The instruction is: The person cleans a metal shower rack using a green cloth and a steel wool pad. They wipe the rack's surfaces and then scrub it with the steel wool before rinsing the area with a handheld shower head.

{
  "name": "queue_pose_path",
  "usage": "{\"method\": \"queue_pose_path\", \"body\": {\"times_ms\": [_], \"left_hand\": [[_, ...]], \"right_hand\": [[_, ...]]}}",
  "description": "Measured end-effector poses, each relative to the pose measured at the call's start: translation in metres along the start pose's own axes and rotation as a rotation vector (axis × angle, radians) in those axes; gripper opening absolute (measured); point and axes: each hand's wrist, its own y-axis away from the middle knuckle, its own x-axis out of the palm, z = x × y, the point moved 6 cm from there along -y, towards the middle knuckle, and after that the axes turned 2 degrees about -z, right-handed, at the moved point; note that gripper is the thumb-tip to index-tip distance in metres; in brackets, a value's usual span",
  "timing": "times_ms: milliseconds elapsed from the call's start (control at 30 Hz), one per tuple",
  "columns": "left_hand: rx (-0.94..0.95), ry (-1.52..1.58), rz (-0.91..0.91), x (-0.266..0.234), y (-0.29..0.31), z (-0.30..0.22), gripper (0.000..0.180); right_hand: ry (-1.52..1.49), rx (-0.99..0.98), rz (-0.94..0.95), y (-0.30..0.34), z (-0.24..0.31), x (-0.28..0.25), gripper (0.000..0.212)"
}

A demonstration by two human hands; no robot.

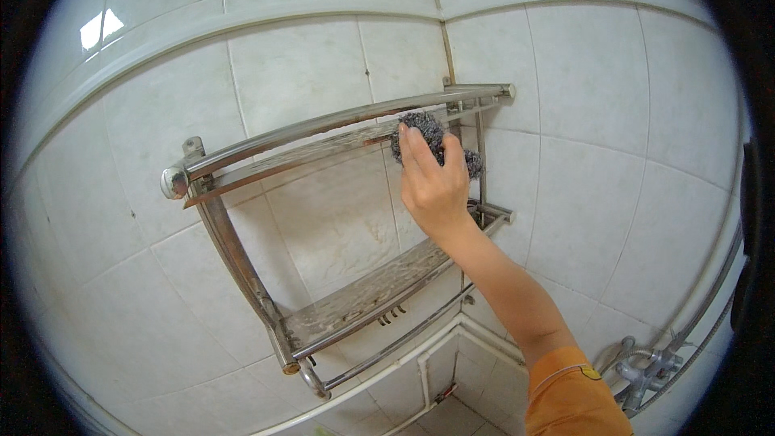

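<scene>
My right hand (432, 186) reaches up from the lower right, its fingers wrapped round a dark grey steel wool scrubber (425, 131). The scrubber is pressed near the right end of the upper shelf of a metal wall rack (323, 125). Part of the wool bulges out to the right of my fingers. Brownish stains mark the rack's upper rail and its left upright (230, 242). Whitish smears cover the lower shelf (363, 287), which my forearm partly hides. My left hand is out of view.
Pale tiled walls (299, 73) meet in a corner behind the rack's right end. Small hooks (391, 315) hang under the lower shelf, above a thin towel bar (395, 347). White pipes (424, 375) run below. At the lower right a chrome tap (650, 367) with a hose is on the wall.
</scene>
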Motion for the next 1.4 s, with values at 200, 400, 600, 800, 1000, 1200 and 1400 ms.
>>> {"method": "queue_pose_path", "body": {"times_ms": [200,400,600,800,1000,1200,1400], "left_hand": [[-0.01,-0.045,-0.028,0.0,0.001,0.005,0.052],[0.037,-0.003,-0.033,0.003,-0.002,0.006,0.051],[-0.029,-0.051,-0.03,0.0,-0.001,0.005,0.051],[0.025,0.049,-0.07,0.0,-0.008,0.012,0.051],[0.05,-0.063,-0.085,-0.006,0.001,-0.006,0.052],[0.073,0.017,-0.097,-0.011,0.009,-0.003,0.052],[0.051,-0.073,-0.205,-0.022,0.005,0.027,0.052]], "right_hand": [[-0.011,-0.02,0.02,0.004,0.007,0.002,0.036],[-0.04,-0.029,0.049,-0.006,0.015,-0.003,0.039],[-0.005,-0.017,0.033,-0.005,-0.001,-0.004,0.03],[-0.067,0.016,0.034,-0.002,0.0,-0.002,0.041],[-0.171,0.048,0.085,-0.005,0.004,-0.004,0.042],[-0.073,0.107,0.145,-0.003,-0.024,-0.021,0.045],[-0.318,0.053,0.04,-0.054,0.028,-0.047,0.048]]}}
